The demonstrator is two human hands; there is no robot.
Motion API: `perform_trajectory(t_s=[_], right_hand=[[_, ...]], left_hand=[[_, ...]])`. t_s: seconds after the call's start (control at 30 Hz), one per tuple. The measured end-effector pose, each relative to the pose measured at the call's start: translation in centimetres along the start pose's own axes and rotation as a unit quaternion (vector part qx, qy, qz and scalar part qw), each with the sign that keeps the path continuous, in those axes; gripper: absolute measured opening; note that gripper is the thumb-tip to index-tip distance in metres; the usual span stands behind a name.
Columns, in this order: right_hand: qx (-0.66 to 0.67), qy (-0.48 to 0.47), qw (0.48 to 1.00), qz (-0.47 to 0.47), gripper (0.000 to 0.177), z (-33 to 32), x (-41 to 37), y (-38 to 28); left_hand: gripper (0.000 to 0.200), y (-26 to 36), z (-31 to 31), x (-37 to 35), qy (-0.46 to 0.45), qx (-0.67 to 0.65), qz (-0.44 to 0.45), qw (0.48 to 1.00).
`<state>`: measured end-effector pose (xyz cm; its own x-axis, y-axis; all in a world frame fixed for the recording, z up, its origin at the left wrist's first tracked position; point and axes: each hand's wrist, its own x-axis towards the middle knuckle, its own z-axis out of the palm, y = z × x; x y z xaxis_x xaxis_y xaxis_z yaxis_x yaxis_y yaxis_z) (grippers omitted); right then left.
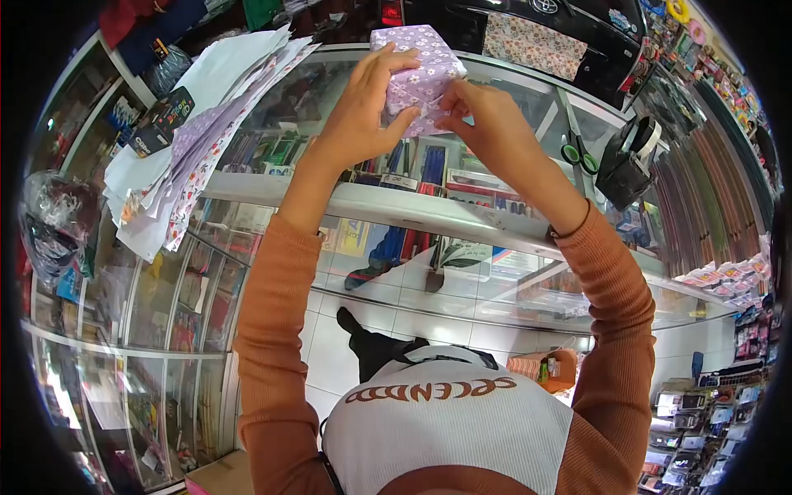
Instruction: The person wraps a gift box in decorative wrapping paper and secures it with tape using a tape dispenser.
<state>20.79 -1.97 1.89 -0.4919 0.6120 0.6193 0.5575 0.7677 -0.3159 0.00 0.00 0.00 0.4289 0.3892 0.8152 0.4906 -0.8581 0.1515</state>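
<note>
Both hands hold the wrapped box (421, 62) between them: my left hand (363, 107) clasps its side, my right hand (478, 124) pinches the end flap (425, 111). If that pinch slips, I reckon the flap springs open.

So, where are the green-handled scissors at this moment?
In the head view, the scissors lie on the glass counter, to the right of the right hand on the wrapped box, just left of the black tape dispenser.
</note>
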Motion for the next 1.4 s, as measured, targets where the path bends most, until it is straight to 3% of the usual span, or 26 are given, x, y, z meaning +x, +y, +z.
perform_trajectory(t_s=[0.27,0.47,0.67,0.77,0.87,0.97,1.0,1.1,1.13,1.27,1.4], right_hand=[[0.102,0.047,0.990,0.079,0.035,0.6,-0.4,0.8],[0.143,0.075,0.984,0.078,0.042,1.4,-0.4,1.6],[0.111,0.075,0.983,0.123,0.048,1.5,-0.3,1.1],[-0.003,0.108,0.988,0.111,0.055,2.2,-0.4,2.4],[0.002,0.005,0.988,0.153,0.061,0.5,-0.1,1.9],[0.064,0.020,0.994,0.085,0.056,0.9,-0.1,3.6],[0.064,-0.015,0.993,0.097,0.056,0.5,0.0,4.2],[0.052,-0.032,0.998,0.005,0.063,-0.7,-0.5,5.8],[0.086,-0.070,0.994,0.024,0.068,-1.6,-0.8,5.8],[0.124,-0.024,0.990,0.067,0.067,-1.5,-0.1,1.8],[0.107,0.024,0.993,-0.034,0.062,0.4,0.8,3.7]], left_hand=[[0.053,0.4,0.2,0.0,0.010,0.005,-0.006,1.000],[0.052,0.2,0.4,0.1,0.016,-0.005,-0.005,1.000],[0.049,0.2,0.2,0.1,0.009,-0.001,-0.012,1.000],[0.049,0.1,0.2,0.1,0.005,-0.002,-0.020,1.000],[0.049,0.0,0.2,0.2,0.009,-0.008,-0.010,1.000],[0.048,-0.2,0.4,0.0,0.014,-0.018,-0.008,1.000],[0.048,-0.4,0.3,0.1,0.011,-0.020,-0.004,1.000],[0.049,-0.2,0.2,0.2,0.012,-0.011,-0.006,1.000],[0.049,0.0,0.1,0.4,0.017,-0.007,-0.009,1.000],[0.051,0.3,0.6,0.7,0.031,0.019,-0.024,0.999],[0.053,-0.5,1.0,0.6,0.040,0.003,-0.014,0.999]])
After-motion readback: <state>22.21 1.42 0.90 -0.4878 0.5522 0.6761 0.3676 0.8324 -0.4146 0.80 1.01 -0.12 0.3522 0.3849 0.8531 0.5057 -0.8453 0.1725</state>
